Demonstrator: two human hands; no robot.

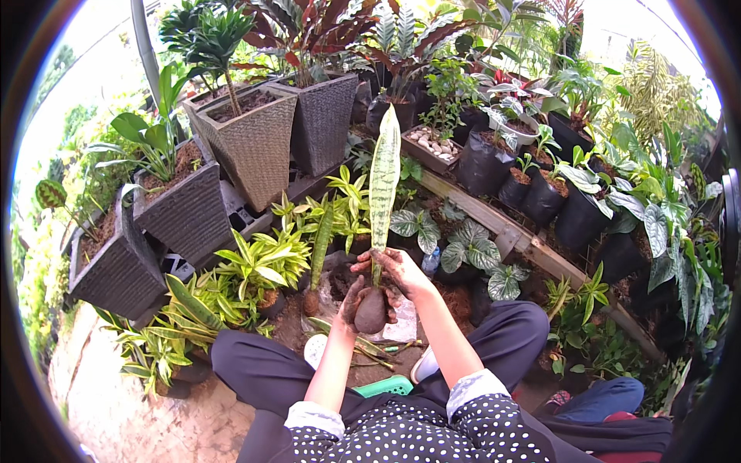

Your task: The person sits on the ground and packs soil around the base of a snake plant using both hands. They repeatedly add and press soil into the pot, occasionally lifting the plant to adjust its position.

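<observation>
A tall variegated snake plant leaf [385, 179] stands upright between my hands, with a rounded ball of dark soil [370, 312] at its base. My left hand [351, 304] cups the soil ball from the left side. My right hand [399, 271] has its thumb and fingers around the leaf's lower part, just above the ball. Soil coats the fingers of both. Beneath them lies a pale sheet [405, 324] with dark soil on it. Just left of my hands, another snake plant leaf [322, 246] stands with a small soil ball [311, 301] at its foot.
Cut leaf pieces [370, 350] lie on the ground before a green plastic stool [385, 386]. Tall textured planters [249, 144] stand at the left. A wooden beam [521, 237] runs along the right, with black plant bags [486, 165] behind. Another person's leg in jeans [605, 400] is at lower right.
</observation>
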